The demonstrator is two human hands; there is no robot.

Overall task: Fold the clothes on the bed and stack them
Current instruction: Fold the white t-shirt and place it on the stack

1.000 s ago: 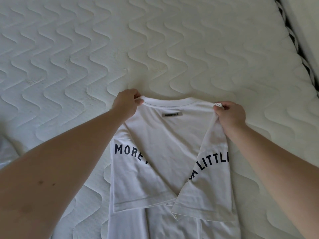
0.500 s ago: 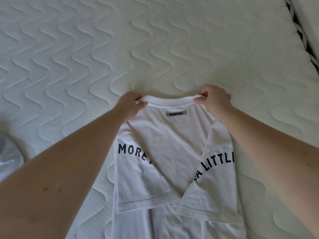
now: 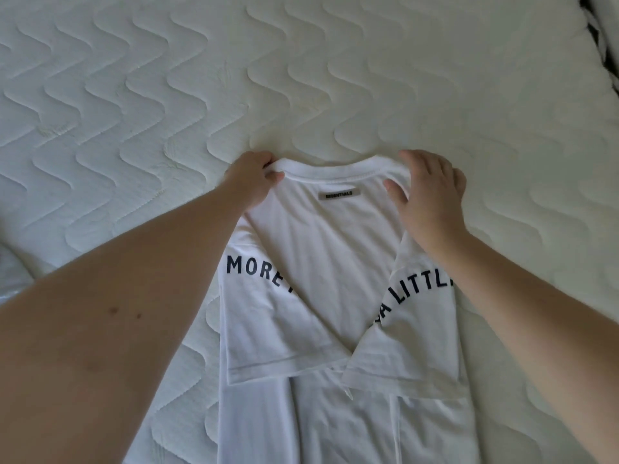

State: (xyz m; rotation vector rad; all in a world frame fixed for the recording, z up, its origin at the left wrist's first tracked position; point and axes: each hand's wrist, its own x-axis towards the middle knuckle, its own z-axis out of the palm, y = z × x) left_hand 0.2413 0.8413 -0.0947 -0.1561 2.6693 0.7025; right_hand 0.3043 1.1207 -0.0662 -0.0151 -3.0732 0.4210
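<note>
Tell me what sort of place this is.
Probably a bedroom: the white T-shirt lies on a quilted mattress with wavy stitching and no sheet, and the mattress's edge shows at top right.

Open mattress point(image 3: 301, 78) beyond t-shirt point(image 3: 328, 262) collar, bare quilt L & R, crumpled fabric point(image 3: 10, 279) far-left edge

T-shirt point(image 3: 321, 262) neck tag point(image 3: 339, 195): "ESSENTIALS"; folded sides: "MORE", "LITTL"

The white cotton-like T-shirt point(image 3: 321, 262) is soft, matt knit cloth with a ribbed collar point(image 3: 335, 170), flat dark printed lettering and a small grey woven label point(image 3: 339, 195). The off-white quilted mattress point(image 3: 301, 78) is matt padded fabric, stitched in wavy lines.
</note>
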